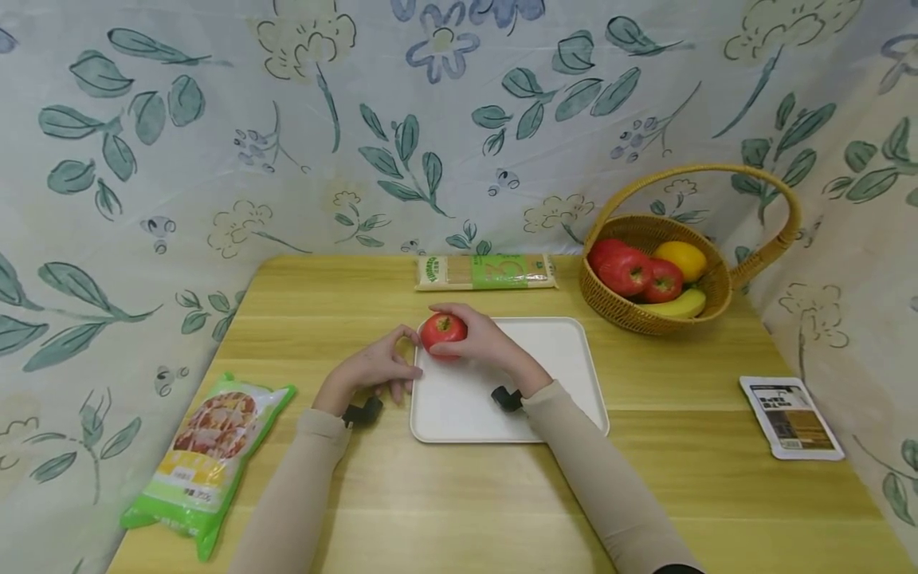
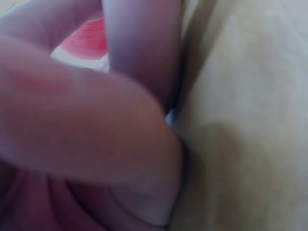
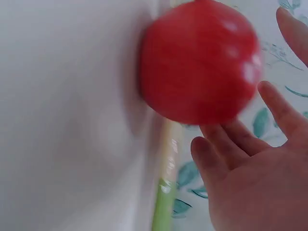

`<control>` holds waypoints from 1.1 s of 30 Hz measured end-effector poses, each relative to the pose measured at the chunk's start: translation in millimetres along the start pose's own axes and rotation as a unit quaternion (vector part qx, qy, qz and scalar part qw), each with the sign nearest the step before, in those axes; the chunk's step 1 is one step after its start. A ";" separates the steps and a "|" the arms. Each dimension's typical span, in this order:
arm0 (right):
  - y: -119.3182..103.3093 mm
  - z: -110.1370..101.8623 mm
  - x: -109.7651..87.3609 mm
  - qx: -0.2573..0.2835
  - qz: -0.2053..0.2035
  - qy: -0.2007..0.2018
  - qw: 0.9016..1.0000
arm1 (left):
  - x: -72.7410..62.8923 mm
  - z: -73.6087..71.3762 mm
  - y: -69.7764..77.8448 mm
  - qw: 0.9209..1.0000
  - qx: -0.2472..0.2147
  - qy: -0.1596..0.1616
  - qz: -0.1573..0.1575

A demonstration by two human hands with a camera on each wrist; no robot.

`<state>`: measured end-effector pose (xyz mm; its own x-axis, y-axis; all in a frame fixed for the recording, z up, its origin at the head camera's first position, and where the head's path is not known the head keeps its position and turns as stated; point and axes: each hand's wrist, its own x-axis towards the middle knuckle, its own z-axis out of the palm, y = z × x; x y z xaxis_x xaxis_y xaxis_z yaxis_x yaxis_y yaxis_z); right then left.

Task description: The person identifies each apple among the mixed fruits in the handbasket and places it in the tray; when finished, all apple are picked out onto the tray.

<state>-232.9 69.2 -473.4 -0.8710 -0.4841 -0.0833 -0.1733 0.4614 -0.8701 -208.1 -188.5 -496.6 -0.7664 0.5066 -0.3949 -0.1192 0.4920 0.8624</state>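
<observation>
A red apple (image 1: pixel 442 333) sits on the far left corner of a white rectangular tray (image 1: pixel 538 359). My right hand (image 1: pixel 479 339) arches over its right side. From the right wrist, the apple (image 3: pixel 199 62) rests against the tray, while the spread fingers of the hand (image 3: pixel 260 168) stand loosely around it, the thumb off its surface. Beside the tray's left rim is my left hand (image 1: pixel 373 367), its thumb and forefinger bent, tips right at the rim. The left wrist view shows its loosely curled fingers (image 2: pixel 86 125) close over the wooden table, with nothing visible between them.
A wicker basket (image 1: pixel 624 311) of apples, a yellow round fruit and a banana stands back right. Behind the tray lies a noodle packet (image 1: pixel 488 273). A green bag of food (image 1: pixel 211 458) is at left, a white flat package (image 1: pixel 791 418) at right. Floral cloth hangs around the table.
</observation>
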 end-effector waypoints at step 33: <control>68.1 -210.5 -121.7 -0.023 0.069 0.331 0.941 | -0.4 1.4 -1.9 1.000 -0.016 0.000 0.000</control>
<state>-235.5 316.0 -420.3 -0.9795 0.1443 0.1404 -0.0447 0.5244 -0.8503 -206.6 -188.6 -498.5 -0.7665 0.5065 -0.3948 -0.1396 0.4686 0.8723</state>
